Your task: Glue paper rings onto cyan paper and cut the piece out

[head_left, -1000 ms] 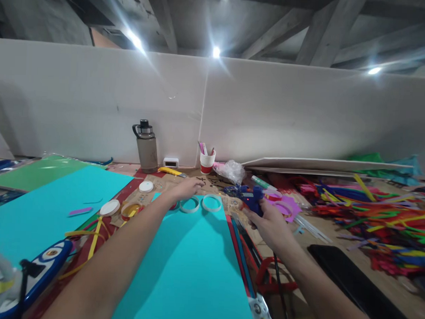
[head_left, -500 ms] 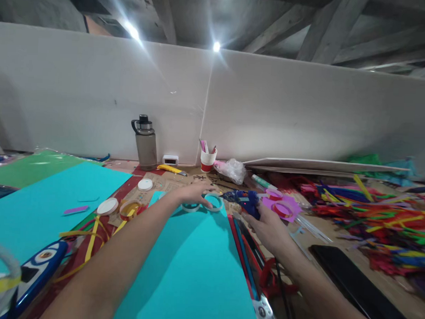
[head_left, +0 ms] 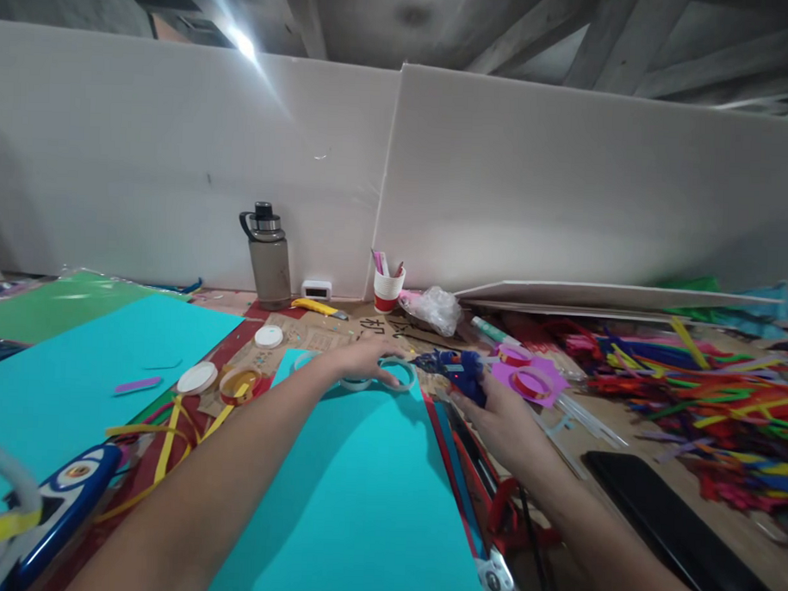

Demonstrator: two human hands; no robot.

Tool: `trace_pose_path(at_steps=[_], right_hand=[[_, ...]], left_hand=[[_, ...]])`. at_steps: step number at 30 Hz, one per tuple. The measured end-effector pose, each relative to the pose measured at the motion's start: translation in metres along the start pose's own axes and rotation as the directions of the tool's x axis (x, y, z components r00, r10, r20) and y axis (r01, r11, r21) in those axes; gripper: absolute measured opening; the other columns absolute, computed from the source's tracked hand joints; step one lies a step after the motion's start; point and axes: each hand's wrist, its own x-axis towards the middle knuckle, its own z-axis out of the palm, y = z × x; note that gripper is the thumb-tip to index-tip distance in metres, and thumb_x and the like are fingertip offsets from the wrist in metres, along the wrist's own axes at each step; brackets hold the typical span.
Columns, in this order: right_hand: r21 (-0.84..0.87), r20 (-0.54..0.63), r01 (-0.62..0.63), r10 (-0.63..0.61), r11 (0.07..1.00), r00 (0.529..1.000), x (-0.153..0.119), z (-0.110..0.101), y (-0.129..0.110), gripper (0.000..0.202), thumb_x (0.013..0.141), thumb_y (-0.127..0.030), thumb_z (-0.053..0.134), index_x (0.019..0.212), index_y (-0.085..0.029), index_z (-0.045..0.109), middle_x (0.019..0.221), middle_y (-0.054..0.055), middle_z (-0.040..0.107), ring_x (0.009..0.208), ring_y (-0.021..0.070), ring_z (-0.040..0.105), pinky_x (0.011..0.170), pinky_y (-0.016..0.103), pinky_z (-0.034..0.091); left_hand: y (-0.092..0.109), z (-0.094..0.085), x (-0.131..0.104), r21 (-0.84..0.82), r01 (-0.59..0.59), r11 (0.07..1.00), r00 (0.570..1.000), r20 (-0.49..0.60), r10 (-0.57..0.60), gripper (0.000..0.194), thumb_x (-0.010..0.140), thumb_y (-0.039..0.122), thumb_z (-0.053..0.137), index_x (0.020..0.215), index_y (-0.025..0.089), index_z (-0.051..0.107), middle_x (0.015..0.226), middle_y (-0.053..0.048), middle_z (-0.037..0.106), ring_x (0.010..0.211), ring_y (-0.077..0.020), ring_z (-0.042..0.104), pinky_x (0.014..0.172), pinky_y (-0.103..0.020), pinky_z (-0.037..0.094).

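My right hand is wrapped round a dark blue glue gun. Its nozzle points left and sits close to the right edge of a pale ring. My left hand reaches across and pinches that ring at its left side, thumb and forefinger on the rim. The ring stands at the far end of a bright blue sheet. Beside it is another pale ring, partly hidden under my left hand. Part of a third shows behind my left wrist.
Right of the glue gun, red-rimmed rings rest on a purple sheet. Further right lie a black case and piled coloured strips. A bottle, yellow cutter and paper cups stand or lie along the back wall.
The view has tilted down slightly. Both hands keep nearly the same place, with the glue gun's tip still by the ring.
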Motion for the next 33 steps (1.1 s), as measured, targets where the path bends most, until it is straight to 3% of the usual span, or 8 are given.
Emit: trace_pose_path(at_steps=[11, 21, 24, 28, 33], right_hand=[[-0.066, -0.012, 0.018, -0.019, 0.998, 1.000, -0.002, 0.001, 0.000, 0.039, 0.086, -0.043, 0.054, 0.119, -0.022, 0.058, 0.112, 0.008, 0.068, 0.103, 0.0265, 0.062, 0.087, 0.039, 0.047], [-0.067, -0.010, 0.020, -0.021, 0.998, 1.000, -0.002, 0.002, 0.001, 0.039, 0.087, -0.046, 0.052, 0.118, -0.024, 0.058, 0.111, 0.007, 0.068, 0.103, 0.0260, 0.062, 0.086, 0.037, 0.047], [-0.073, -0.007, 0.018, -0.019, 0.997, 1.000, -0.002, 0.002, 0.000, 0.038, 0.087, -0.045, 0.052, 0.117, -0.023, 0.058, 0.110, 0.007, 0.068, 0.102, 0.0256, 0.062, 0.085, 0.037, 0.047], [-0.095, -0.009, 0.008, -0.009, 0.995, 1.000, -0.002, 0.000, -0.001, 0.036, 0.086, -0.043, 0.054, 0.113, -0.021, 0.060, 0.106, 0.008, 0.069, 0.098, 0.0261, 0.063, 0.083, 0.036, 0.047], [-0.066, -0.021, 0.020, -0.021, 0.998, 1.000, -0.002, -0.004, -0.004, 0.036, 0.084, -0.039, 0.056, 0.114, -0.021, 0.061, 0.102, 0.009, 0.070, 0.097, 0.0271, 0.063, 0.082, 0.037, 0.047]], left_hand=[[-0.008, -0.001, -0.003, -0.020, 0.064, 0.998, 0.996, -0.062, -0.065, 0.075, 0.072, 0.053, 0.070, 0.138, 0.025, 0.047, 0.142, -0.009, 0.046, 0.132, -0.0305, 0.035, 0.107, -0.041, 0.029], [-0.005, -0.005, -0.004, -0.127, -0.050, 0.991, 0.998, -0.044, 0.045, 0.066, 0.082, 0.032, 0.065, 0.143, 0.029, 0.040, 0.146, -0.004, 0.044, 0.134, -0.0241, 0.034, 0.109, -0.038, 0.029], [-0.005, -0.001, -0.002, -0.118, -0.057, 0.991, 0.998, -0.023, 0.055, 0.059, 0.084, 0.031, 0.062, 0.140, 0.030, 0.044, 0.147, -0.003, 0.043, 0.135, -0.0245, 0.033, 0.111, -0.040, 0.027], [-0.005, 0.001, 0.001, -0.075, -0.018, 0.997, 1.000, -0.017, 0.016, 0.059, 0.082, 0.037, 0.065, 0.137, 0.029, 0.048, 0.145, -0.005, 0.045, 0.133, -0.0264, 0.036, 0.109, -0.041, 0.029], [-0.004, -0.011, 0.006, 0.003, -0.050, 0.999, 0.999, 0.018, 0.050, 0.066, 0.080, 0.047, 0.065, 0.139, 0.028, 0.045, 0.143, -0.006, 0.046, 0.132, -0.0276, 0.038, 0.107, -0.040, 0.029]])
